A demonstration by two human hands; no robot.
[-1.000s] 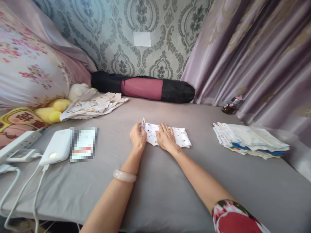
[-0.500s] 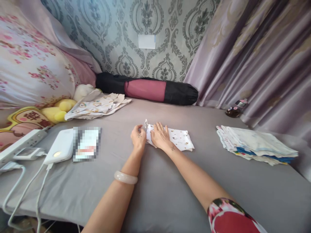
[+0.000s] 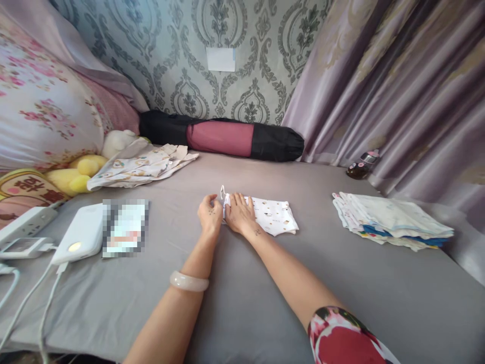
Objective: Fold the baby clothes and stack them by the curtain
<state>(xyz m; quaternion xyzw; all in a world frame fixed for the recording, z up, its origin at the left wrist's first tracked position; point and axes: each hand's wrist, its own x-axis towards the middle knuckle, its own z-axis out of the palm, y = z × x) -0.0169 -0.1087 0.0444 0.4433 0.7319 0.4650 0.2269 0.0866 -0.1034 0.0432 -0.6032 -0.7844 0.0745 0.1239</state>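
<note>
A folded white printed garment point(image 3: 276, 215) lies flat on the grey sheet in front of me. A thin white tie point(image 3: 223, 191) sticks up from its far left corner. My right hand point(image 3: 239, 215) presses flat on the garment's left part, fingers stretched out. At the garment's left edge is my left hand point(image 3: 210, 215), its fingers curled in and closed against the edge. Its fingertips are partly hidden. A pale bangle point(image 3: 189, 281) sits on my left forearm.
Right is a stack of folded cloths point(image 3: 394, 215), with a dark bottle point(image 3: 362, 164) behind it. A black and red roll bag point(image 3: 220, 138) lies along the wall. Left are a crumpled printed cloth point(image 3: 144, 164), a power bank point(image 3: 81, 235), a power strip point(image 3: 26, 227) and a blurred packet point(image 3: 127, 227).
My right hand has slid left over the garment, from its middle to its left edge beside my left hand. My left hand has stayed at that edge. The camera view has shifted slightly.
</note>
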